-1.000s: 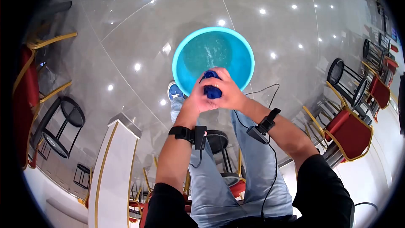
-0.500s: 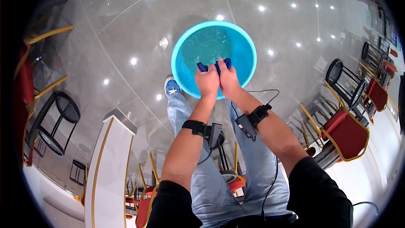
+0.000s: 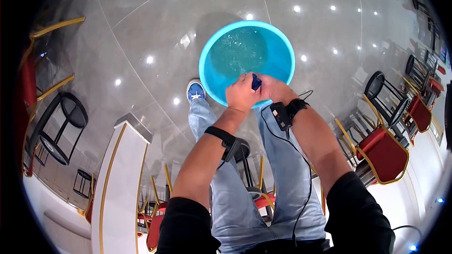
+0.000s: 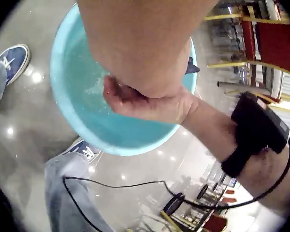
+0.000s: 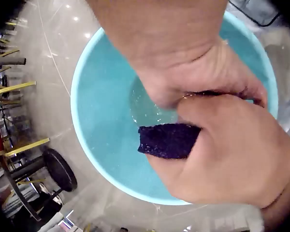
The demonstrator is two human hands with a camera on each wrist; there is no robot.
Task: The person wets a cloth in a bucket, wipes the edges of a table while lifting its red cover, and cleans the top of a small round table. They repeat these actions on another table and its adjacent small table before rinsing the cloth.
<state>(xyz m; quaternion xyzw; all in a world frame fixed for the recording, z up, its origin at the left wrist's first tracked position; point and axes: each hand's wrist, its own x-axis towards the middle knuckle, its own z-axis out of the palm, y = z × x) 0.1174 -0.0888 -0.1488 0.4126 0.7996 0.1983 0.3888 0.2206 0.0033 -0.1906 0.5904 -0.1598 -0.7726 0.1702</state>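
A dark blue wet cloth (image 3: 256, 82), bunched and twisted, is held over the near part of a turquoise basin (image 3: 203, 68). My left hand (image 3: 241, 92) grips it with curled fingers. Close against it, my right hand (image 3: 273, 87) holds the cloth too. In the right wrist view, an end of the cloth (image 5: 166, 140) sticks out of the left fist, and the right hand (image 5: 203, 77) presses alongside. A small tip of cloth (image 4: 192, 66) shows past the left forearm in the left wrist view. The stretch inside both fists is hidden.
Shallow water (image 3: 238, 54) with bubbles lies in the basin, which stands on a shiny tiled floor (image 3: 155, 23). A blue shoe (image 3: 196, 90) is beside its left rim. Red chairs (image 3: 383, 153) and black stools (image 3: 70, 108) stand at both sides; a white partition (image 3: 117, 178) is lower left.
The hands first cupped the balled cloth together, then held it side by side over the basin. Now they are turned against each other around it, slightly lower and to the right.
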